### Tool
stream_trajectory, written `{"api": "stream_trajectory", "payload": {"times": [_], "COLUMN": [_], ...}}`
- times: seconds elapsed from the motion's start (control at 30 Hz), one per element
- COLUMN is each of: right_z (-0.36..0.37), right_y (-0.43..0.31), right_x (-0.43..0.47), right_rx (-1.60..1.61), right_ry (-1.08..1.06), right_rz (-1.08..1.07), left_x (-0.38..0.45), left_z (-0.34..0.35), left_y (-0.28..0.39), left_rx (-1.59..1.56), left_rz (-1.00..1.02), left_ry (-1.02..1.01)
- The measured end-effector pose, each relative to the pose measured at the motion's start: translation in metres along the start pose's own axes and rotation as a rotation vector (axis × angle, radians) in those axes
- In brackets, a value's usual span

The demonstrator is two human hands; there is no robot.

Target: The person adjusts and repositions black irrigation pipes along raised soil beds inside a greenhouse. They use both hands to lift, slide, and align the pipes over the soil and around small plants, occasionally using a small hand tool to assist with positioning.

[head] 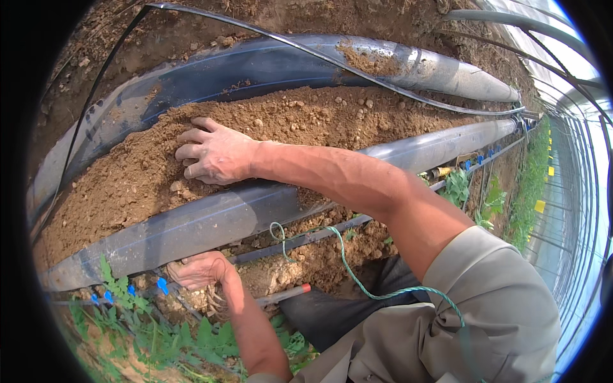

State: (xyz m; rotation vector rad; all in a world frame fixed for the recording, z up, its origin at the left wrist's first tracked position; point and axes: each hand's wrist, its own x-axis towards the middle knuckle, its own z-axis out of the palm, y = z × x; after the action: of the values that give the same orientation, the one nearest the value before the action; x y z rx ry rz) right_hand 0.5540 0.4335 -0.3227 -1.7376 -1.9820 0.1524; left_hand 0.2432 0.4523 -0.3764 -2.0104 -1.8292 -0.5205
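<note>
My right hand (pixel 218 153) lies on a mound of loose brown soil (pixel 306 117), fingers bent and spread, their tips pressing into the dirt. The soil fills the gap between two thick black plastic pipes with blue stripes. My right forearm crosses over the nearer pipe (pixel 191 227); the farther pipe (pixel 268 62) curves beyond the mound. Low at the near side of the nearer pipe is my left hand (pixel 198 270), its fingers curled against the pipe's lower edge and the ground. Whether it grips anything there is hidden.
Beside my left hand runs thin irrigation tubing with blue valves (pixel 162 286) and leafy green plants (pixel 206 337). A green cord (pixel 342 253) trails across my arm's side. A grey rod (pixel 282 294) has a red end. A black strip (pixel 268 33) arches overhead. Greenhouse film (pixel 570 201) stands right.
</note>
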Motion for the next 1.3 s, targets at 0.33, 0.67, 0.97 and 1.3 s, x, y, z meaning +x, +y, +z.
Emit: {"api": "stream_trajectory", "payload": {"times": [0.33, 0.67, 0.97, 1.3], "right_z": [-0.229, -0.279, -0.154, -0.153], "right_y": [0.076, 0.091, -0.064, -0.05], "right_x": [-0.344, -0.48, -0.269, -0.294], "right_rx": [-0.433, -0.374, -0.308, -0.458], "right_ry": [-0.689, -0.687, -0.311, -0.524], "right_rz": [0.41, 1.718, 0.999, 0.745], "left_x": [0.006, 0.005, 0.004, 0.013], "left_z": [-0.003, 0.005, -0.006, -0.123], "left_y": [0.004, 0.0, 0.01, -0.003], "left_rx": [-0.025, 0.027, -0.091, -0.707], "left_rz": [-0.035, 0.01, -0.006, 0.096], "left_ry": [-0.045, 0.004, 0.029, -0.209]}}
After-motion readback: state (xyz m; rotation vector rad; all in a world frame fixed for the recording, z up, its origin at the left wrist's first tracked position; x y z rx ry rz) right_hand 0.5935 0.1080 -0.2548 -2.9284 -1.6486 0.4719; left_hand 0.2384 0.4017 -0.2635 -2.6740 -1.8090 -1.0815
